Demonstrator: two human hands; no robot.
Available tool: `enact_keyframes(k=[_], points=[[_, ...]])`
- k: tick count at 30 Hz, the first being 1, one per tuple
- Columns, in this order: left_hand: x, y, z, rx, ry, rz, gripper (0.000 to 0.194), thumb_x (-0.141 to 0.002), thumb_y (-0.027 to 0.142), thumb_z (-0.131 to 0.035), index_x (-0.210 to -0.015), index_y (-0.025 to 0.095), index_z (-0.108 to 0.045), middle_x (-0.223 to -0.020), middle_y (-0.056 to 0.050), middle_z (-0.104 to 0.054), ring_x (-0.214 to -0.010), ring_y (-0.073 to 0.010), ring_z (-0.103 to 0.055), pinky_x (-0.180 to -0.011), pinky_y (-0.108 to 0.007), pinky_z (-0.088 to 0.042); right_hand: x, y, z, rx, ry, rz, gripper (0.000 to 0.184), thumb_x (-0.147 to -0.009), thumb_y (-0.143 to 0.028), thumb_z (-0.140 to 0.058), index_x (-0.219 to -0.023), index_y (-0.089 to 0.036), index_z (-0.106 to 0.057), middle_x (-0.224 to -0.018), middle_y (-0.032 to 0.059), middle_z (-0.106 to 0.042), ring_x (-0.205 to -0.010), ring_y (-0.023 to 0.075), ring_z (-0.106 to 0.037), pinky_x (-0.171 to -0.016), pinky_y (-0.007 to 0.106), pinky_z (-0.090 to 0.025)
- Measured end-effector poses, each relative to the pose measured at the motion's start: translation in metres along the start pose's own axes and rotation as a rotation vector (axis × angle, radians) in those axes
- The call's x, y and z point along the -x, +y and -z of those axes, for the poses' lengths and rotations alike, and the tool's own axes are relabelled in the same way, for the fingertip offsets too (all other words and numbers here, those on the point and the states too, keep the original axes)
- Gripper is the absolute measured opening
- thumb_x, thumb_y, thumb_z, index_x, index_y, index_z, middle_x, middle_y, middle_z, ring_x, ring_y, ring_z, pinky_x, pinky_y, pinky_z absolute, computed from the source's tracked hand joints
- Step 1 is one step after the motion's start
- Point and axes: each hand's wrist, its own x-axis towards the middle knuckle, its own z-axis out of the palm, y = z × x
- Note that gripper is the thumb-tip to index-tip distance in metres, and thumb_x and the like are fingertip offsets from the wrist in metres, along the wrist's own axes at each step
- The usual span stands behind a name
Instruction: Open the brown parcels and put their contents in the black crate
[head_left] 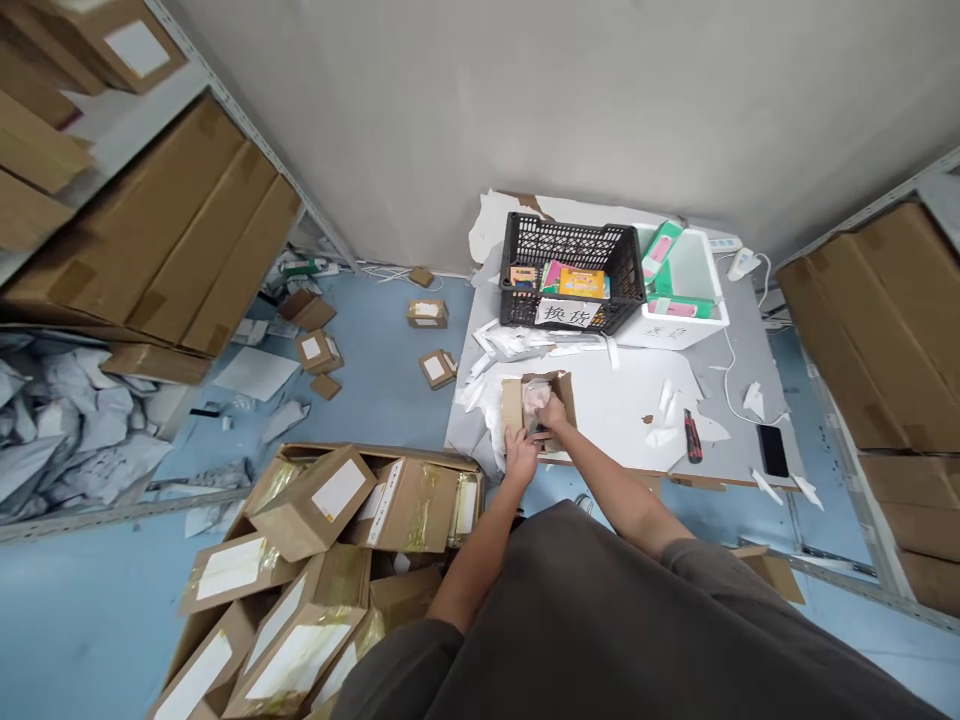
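Observation:
A small open cardboard box [568,392] stands near the front edge of the table, its flaps folded out. My left hand [521,455] grips the near left edge of this box. Inside the box, my right hand [553,412] has its fingers closed on crumpled clear plastic packing [535,394]. What lies beneath the plastic is mostly hidden by my hands. To the right on the tabletop lie a red and black utility knife [692,437] and some scraps of white paper [666,395].
Behind the box stand a black crate [517,312] and a white bin [716,290] with small coloured packs. A phone [772,451] lies at the table's right. Left of me, a big carton [187,635] is heaped with taped parcels. Shelves with boxes flank both sides.

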Motion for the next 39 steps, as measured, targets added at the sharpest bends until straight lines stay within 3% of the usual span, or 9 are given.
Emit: enact_keyframes(k=[3, 7, 12, 16, 19, 23, 27, 33, 39], points=[[0.001, -0.006, 0.022, -0.086, -0.066, 0.019, 0.029, -0.097, 0.014, -0.057, -0.096, 0.026, -0.084, -0.105, -0.01, -0.077, -0.126, -0.0311, -0.058, -0.132, -0.065, -0.008, 0.013, -0.012, 0.024, -0.202, 0.053, 0.049, 0.05, -0.073, -0.021, -0.077, -0.123, -0.021, -0.069, -0.122, 0.0105, -0.077, -0.118, 0.0316, -0.072, -0.106, 0.043, -0.055], [0.002, -0.021, 0.051, -0.167, -0.123, 0.066, 0.029, -0.093, 0.012, -0.062, -0.098, 0.029, -0.085, -0.106, -0.01, -0.077, -0.126, -0.032, -0.057, -0.131, -0.062, -0.012, 0.034, -0.015, 0.062, -0.571, 0.008, 0.121, 0.052, -0.071, -0.03, -0.079, -0.121, -0.023, -0.07, -0.108, 0.0025, -0.079, -0.102, 0.026, -0.074, -0.092, 0.039, -0.06], [0.0, -0.029, 0.082, -0.273, -0.198, 0.079, 0.032, -0.089, 0.019, -0.07, -0.117, 0.031, -0.081, -0.122, -0.013, -0.073, -0.132, -0.035, -0.054, -0.125, -0.057, -0.027, 0.06, 0.007, 0.112, -0.995, -0.013, 0.154, 0.056, -0.061, -0.039, -0.092, -0.11, -0.019, -0.074, -0.101, 0.0045, -0.08, -0.09, 0.0238, -0.073, -0.081, 0.036, -0.06], [-0.004, -0.005, 0.1, -0.288, -0.193, 0.167, 0.033, -0.088, 0.019, -0.068, -0.119, 0.021, -0.078, -0.118, -0.017, -0.072, -0.124, -0.0345, -0.06, -0.101, -0.042, -0.048, 0.07, 0.043, 0.142, -1.099, 0.089, 0.09, 0.051, -0.06, -0.041, -0.095, -0.101, -0.018, -0.075, -0.096, 0.0067, -0.081, -0.086, 0.0243, -0.074, -0.077, 0.036, -0.061], [-0.015, 0.035, 0.099, -0.207, -0.012, 0.216, 0.029, -0.095, 0.02, -0.059, -0.118, 0.02, -0.078, -0.116, -0.016, -0.073, -0.113, -0.0313, -0.066, -0.094, -0.039, -0.052, 0.067, 0.076, 0.152, -1.105, 0.122, 0.034, 0.051, -0.059, -0.042, -0.095, -0.1, -0.018, -0.075, -0.095, 0.0074, -0.081, -0.085, 0.0252, -0.074, -0.077, 0.038, -0.061], [-0.056, 0.103, 0.059, 0.047, 0.053, -0.034, 0.041, -0.098, 0.024, -0.06, -0.137, 0.024, -0.069, -0.127, -0.01, -0.072, -0.121, -0.0268, -0.065, -0.104, -0.036, -0.052, 0.046, 0.117, 0.153, -1.092, 0.103, -0.019, 0.05, -0.057, -0.042, -0.093, -0.097, -0.019, -0.074, -0.095, 0.0074, -0.081, -0.085, 0.0251, -0.074, -0.077, 0.038, -0.06], [-0.112, 0.146, -0.02, 0.157, -0.065, -0.089, 0.052, -0.094, 0.023, -0.067, -0.145, 0.023, -0.062, -0.14, -0.011, -0.065, -0.129, -0.0266, -0.06, -0.112, -0.038, -0.049, 0.007, 0.162, 0.143, -1.024, 0.047, -0.078, 0.047, -0.056, -0.04, -0.089, -0.094, -0.02, -0.073, -0.091, 0.0064, -0.08, -0.084, 0.025, -0.074, -0.074, 0.035, -0.059], [-0.151, 0.145, -0.132, 0.121, -0.2, 0.151, 0.057, -0.094, 0.027, -0.07, -0.149, 0.024, -0.056, -0.148, -0.011, -0.059, -0.136, -0.0293, -0.052, -0.114, -0.04, -0.044, -0.047, 0.232, 0.12, -0.78, 0.009, -0.129, 0.04, -0.064, -0.046, -0.075, -0.095, -0.022, -0.072, -0.091, 0.0058, -0.08, -0.088, 0.0261, -0.072, -0.075, 0.035, -0.057], [-0.165, 0.146, -0.16, 0.053, -0.129, 0.27, 0.044, -0.099, 0.037, -0.065, -0.142, 0.025, -0.061, -0.139, -0.012, -0.06, -0.128, -0.0297, -0.052, -0.107, -0.038, -0.045, -0.05, 0.266, 0.113, -0.834, -0.13, -0.138, 0.042, -0.062, -0.035, -0.068, -0.1, -0.018, -0.07, -0.089, 0.0054, -0.079, -0.082, 0.0236, -0.07, -0.073, 0.033, -0.056]])
